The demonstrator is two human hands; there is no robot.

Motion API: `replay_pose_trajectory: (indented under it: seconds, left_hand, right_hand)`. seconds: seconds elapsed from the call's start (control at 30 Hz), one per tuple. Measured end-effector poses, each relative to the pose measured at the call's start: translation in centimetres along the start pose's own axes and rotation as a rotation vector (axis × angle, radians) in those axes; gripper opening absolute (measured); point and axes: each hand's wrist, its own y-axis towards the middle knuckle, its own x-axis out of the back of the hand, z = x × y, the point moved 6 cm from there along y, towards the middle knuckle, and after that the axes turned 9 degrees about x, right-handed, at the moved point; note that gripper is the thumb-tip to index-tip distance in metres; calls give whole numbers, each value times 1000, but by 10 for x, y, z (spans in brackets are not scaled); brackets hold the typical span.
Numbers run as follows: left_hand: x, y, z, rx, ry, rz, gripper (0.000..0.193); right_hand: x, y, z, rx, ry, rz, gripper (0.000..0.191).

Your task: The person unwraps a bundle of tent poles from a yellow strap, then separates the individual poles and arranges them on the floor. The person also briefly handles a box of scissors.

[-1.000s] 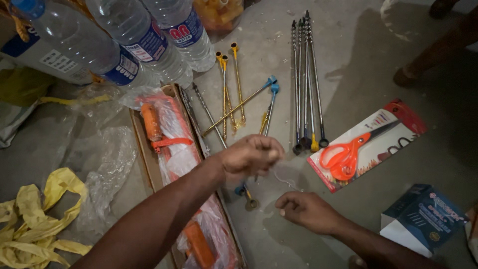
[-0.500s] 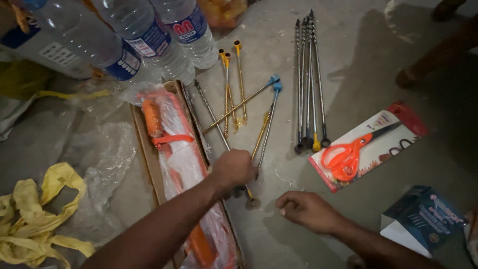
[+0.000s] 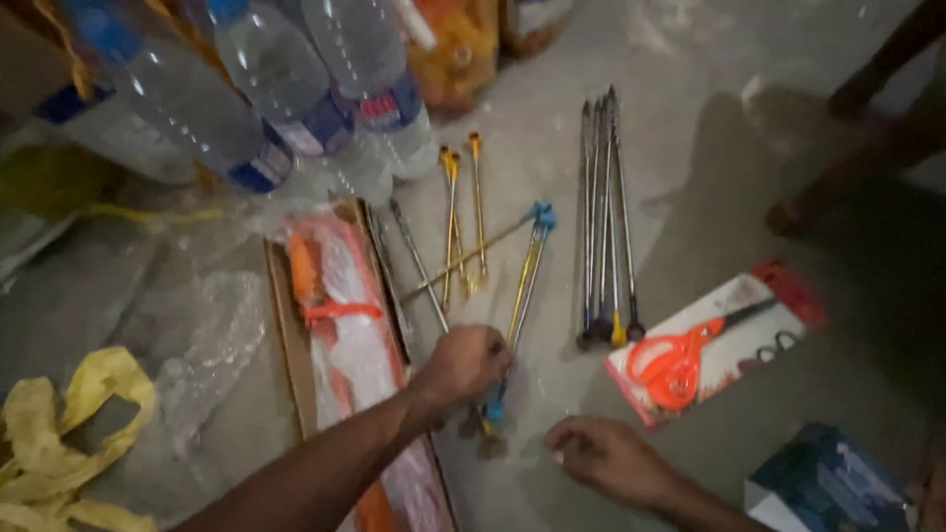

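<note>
My left hand (image 3: 471, 363) is closed around the lower ends of thin gold-coloured rods with blue tips (image 3: 526, 268) that lie on the grey floor. One blue tip (image 3: 494, 411) sticks out just below the fist. My right hand (image 3: 603, 455) rests on the floor a little to the right, fingers loosely bent, with nothing visible in it. Rods with yellow tips (image 3: 454, 212) lie just beyond the left hand. A bundle of dark metal rods (image 3: 603, 217) lies to the right of them.
Orange-handled scissors on a packaging card (image 3: 705, 345) lie right of the rods. An open cardboard box (image 3: 286, 335) holds an orange plastic-wrapped item. Water bottles (image 3: 266, 89) stand at the back left. Yellow cloth (image 3: 74, 433), a blue box (image 3: 833, 483) and another person's foot (image 3: 788, 219) are nearby.
My left hand has come down from above the floor and moved right onto the blue-tipped rods. The right hand has stayed in place.
</note>
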Motion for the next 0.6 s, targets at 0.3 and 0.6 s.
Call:
replay_pose_trajectory:
  seconds: [0.3, 0.6]
  left_hand:
    - [-3, 17, 12, 113, -20, -107, 26]
    - [-9, 21, 39, -78, 228, -152, 25]
  right_hand:
    - [39, 10, 26, -149, -181, -86, 24]
    - [49, 17, 29, -255, 176, -240, 27]
